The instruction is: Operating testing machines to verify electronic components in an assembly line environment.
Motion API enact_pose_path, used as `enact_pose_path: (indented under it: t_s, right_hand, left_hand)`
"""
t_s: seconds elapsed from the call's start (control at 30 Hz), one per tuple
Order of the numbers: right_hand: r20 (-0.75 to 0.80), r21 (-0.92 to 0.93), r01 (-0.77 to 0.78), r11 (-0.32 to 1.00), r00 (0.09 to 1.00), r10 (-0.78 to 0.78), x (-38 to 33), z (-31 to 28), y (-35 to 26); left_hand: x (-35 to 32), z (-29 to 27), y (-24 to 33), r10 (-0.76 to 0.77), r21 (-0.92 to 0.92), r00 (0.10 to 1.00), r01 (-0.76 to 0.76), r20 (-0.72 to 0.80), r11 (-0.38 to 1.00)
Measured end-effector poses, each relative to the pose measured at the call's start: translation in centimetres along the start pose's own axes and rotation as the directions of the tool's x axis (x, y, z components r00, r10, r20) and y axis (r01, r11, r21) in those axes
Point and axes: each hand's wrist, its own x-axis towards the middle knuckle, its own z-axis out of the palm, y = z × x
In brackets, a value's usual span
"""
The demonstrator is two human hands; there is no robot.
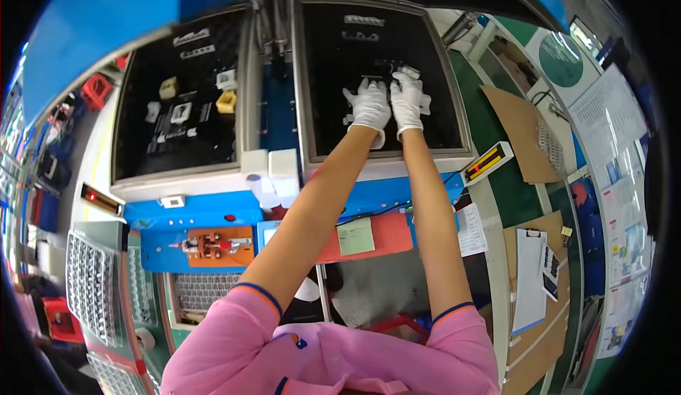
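Observation:
Both of my hands wear white gloves and lie side by side over the black bed (pixel 333 69) of the right-hand machine. My left hand (pixel 370 108) is open and palm down, its thumb spread away from the fingers. Just beside it, my right hand (pixel 406 104) stretches its fingers forward to a small white block (pixel 411 72). Whether the fingertips touch that block is too small to tell. Thin dark parts lie just beyond the fingers. Farther back on the bed are two pale slotted strips, the rear one (pixel 364 20) and a dimmer one (pixel 360 36).
A second black bed (pixel 128 125) at the left carries white and yellow blocks (pixel 226 102). Raised metal frames edge both beds. A red-and-black fixture (pixel 216 246) sits on the blue front ledge, near a green note (pixel 356 236). Clear trays (pixel 92 281) stand lower left; a clipboard (pixel 528 274) lies right.

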Motion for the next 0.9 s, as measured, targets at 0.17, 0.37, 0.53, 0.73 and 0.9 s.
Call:
enact_pose_path:
  t_s: [0.17,0.37,0.53,0.73,0.9]
  right_hand:
    - [-0.055,0.114,-0.088,0.99,0.994,0.095,1.0,-0.8,2.3]
    - [0.313,0.267,-0.198,0.943,0.943,0.11,1.3,-1.1,-1.5]
    - [0.381,0.302,-0.15,0.941,0.924,0.025,0.5,1.0,1.7]
    - [0.479,0.213,-0.132,0.968,0.878,0.014,0.9,0.5,0.7]
    - [0.318,-0.208,0.124,0.97,0.947,-0.053,0.7,-1.7,-0.5]
  left_hand:
    - [1.3,-0.8,1.8,0.082,-0.188,0.989,-0.057,0.124,0.98]
    - [1.7,-1.7,-1.6,-0.031,-0.522,0.975,-0.09,-0.218,0.848]
    - [-0.9,-7.0,0.8,-0.273,-0.751,0.9,-0.085,-0.34,0.655]
    - [-16.3,-11.6,-1.5,0.409,-0.469,0.868,-0.496,-0.28,0.731]
    - [-25.4,-14.3,-5.8,0.69,0.013,0.653,-0.729,0.311,0.684]
